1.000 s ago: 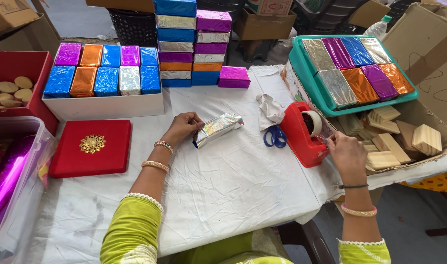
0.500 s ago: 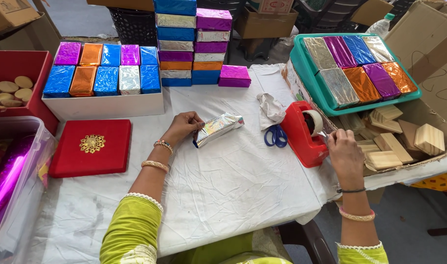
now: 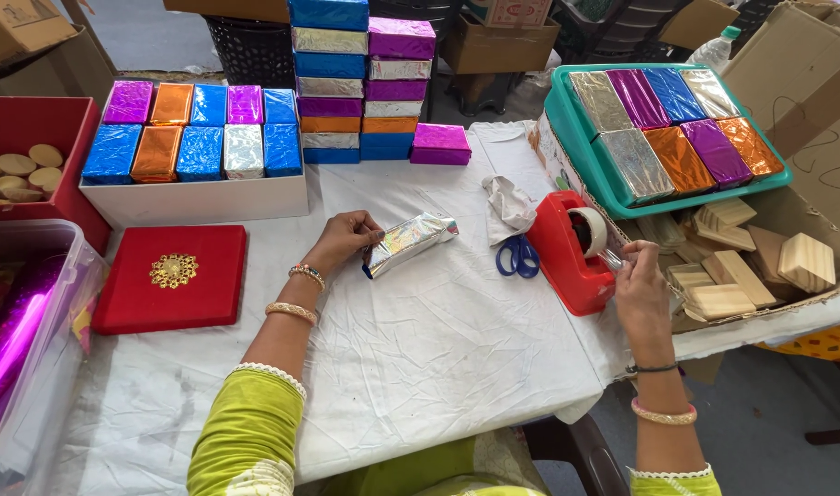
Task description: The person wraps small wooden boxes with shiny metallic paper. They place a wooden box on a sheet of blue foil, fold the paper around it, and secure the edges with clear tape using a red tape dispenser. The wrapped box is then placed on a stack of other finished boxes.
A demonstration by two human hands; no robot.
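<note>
My left hand [image 3: 345, 237] grips one end of a silver foil-wrapped block [image 3: 408, 243] that lies on the white tablecloth [image 3: 438, 358]. My right hand [image 3: 638, 289] is at the front of a red tape dispenser [image 3: 570, 260], its fingers pinching the clear tape end by the cutter. The roll of tape [image 3: 589, 230] sits in the dispenser. Blue-handled scissors [image 3: 517, 256] lie between the block and the dispenser.
A white box [image 3: 200, 197] holds coloured foil-wrapped blocks at the back left, beside a stack of wrapped blocks [image 3: 360, 78]. A teal tray [image 3: 567, 129] of wrapped blocks stands over bare wooden blocks [image 3: 741, 266] at right. A red lid [image 3: 172, 278] lies at left.
My right hand has edged slightly closer to the dispenser's cutter. My left hand and the silver block have stayed where they were.
</note>
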